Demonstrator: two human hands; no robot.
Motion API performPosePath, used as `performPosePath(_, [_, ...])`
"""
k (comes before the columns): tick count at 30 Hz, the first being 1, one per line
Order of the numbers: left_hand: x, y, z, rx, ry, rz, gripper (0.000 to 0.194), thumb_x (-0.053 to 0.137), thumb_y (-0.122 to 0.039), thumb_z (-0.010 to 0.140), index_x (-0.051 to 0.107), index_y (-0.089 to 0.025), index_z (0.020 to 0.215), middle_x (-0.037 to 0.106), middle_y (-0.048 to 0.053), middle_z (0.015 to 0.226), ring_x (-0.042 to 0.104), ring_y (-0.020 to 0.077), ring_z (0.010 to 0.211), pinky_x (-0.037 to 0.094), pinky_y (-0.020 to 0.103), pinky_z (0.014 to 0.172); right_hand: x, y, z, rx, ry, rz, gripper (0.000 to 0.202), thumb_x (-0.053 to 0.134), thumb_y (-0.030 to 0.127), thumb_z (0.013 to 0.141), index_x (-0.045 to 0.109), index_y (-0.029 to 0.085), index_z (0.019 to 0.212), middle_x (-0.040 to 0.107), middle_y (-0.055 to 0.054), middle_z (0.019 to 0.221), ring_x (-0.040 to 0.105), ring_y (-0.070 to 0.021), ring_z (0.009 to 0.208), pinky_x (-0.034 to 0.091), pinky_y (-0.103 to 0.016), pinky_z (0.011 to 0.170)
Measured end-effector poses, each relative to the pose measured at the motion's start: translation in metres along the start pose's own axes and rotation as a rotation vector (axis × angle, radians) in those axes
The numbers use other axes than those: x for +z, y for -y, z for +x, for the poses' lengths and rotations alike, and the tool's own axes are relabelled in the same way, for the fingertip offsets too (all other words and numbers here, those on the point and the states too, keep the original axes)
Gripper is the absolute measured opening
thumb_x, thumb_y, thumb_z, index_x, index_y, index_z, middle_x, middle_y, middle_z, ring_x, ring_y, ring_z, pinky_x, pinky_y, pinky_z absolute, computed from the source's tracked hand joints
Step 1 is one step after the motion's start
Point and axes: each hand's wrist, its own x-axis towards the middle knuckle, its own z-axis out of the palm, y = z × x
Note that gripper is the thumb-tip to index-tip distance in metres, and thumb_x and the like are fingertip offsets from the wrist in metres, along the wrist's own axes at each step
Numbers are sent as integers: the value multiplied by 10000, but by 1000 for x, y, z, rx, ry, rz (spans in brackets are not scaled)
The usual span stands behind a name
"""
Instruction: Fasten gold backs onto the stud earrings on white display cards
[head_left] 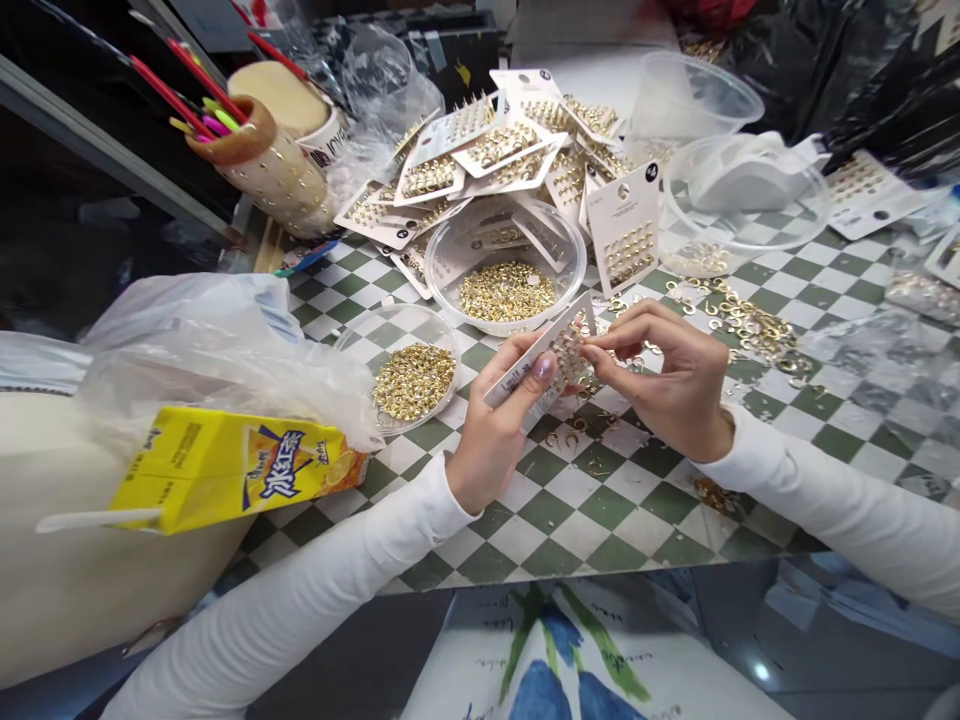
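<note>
My left hand (496, 420) grips a white earring card (536, 358), tilted on edge, its face with rows of small gold earrings turned to the right. At the card's right side, my right hand (664, 375) has thumb and forefinger pinched together against the earrings; whatever lies between the fingertips is too small to make out. Just beyond the card stands a clear plastic bowl (442, 290) with small gold pieces (506, 292) inside. To the left, a clear round lid (352, 335) carries more gold pieces (414, 382). Loose gold hooks (757, 322) lie scattered to the right.
Filled earring cards (499, 145) are heaped behind the bowl, one upright card (624, 225) beside it. Clear tubs (750, 190) stand back right. At left are a yellow drink carton (247, 468), a plastic bag (210, 350) and a pen holder (274, 175). The checkered tabletop (555, 540) ends near my lap.
</note>
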Motion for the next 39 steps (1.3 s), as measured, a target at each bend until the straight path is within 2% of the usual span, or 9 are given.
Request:
performPosePath(5, [1,0,-1,5,-22,-9,278,714,-466,935,679,-235,1086,702,72,1298,661,277,1228,592,433,1014,0,0,-1,10,-14,-27,67,760,180,889,735,238,866,679,-22,768,615,-165,690,509,-330,552])
performPosePath(9, [2,3,-1,-5,-30,-33,274,715,-474,932,675,-241,1070,733,66,1243,668,282,1241,590,443,1016,0,0,-2,-4,-39,-16,89,771,156,875,736,237,875,689,-24,785,616,-161,697,501,-328,551])
performPosePath(12, [1,6,0,-32,-55,-67,310,717,-492,926,679,-243,1107,755,71,1212,670,289,1262,583,461,1028,0,0,-2,-7,-43,-14,108,773,143,871,741,245,882,689,-20,786,617,-156,688,493,-323,545])
performPosePath(16, [2,7,0,-66,-105,-86,395,737,-516,900,682,-240,1178,739,86,1299,656,307,1300,573,475,1045,0,0,-2,2,-36,-18,105,766,154,877,737,255,875,681,-15,781,614,-157,680,494,-327,543])
performPosePath(20, [3,8,0,-81,-155,-83,417,739,-494,902,676,-244,1230,745,74,1302,659,304,1303,565,458,1064,-1,1,-2,12,-30,-5,122,767,132,873,727,247,870,676,-15,784,607,-154,688,487,-325,548])
performPosePath(26, [-2,12,0,7,-81,40,309,663,-450,975,691,-257,1214,745,42,1297,661,250,1292,484,410,1159,-2,0,-3,-14,-33,-34,112,769,150,871,713,247,864,702,-23,791,624,-161,688,503,-335,549])
performPosePath(28, [-4,12,0,16,-76,68,291,652,-449,982,678,-258,1200,746,39,1283,673,248,1266,495,406,1139,-2,-1,-3,-14,-35,-49,102,770,169,872,713,252,860,698,-19,776,624,-161,679,508,-336,545])
performPosePath(33, [-4,10,-1,43,-42,143,212,648,-429,986,645,-256,1109,752,34,1191,696,249,1177,564,367,971,-3,-1,-3,-19,-30,-55,93,769,180,875,722,261,871,700,-23,775,636,-172,684,520,-346,543])
performPosePath(39, [-3,8,-3,84,-38,221,196,622,-421,1003,635,-262,1117,737,32,1153,689,235,1124,560,349,935,-4,-1,-3,-28,-54,-71,91,774,173,864,732,254,863,691,-24,755,632,-180,675,520,-351,540])
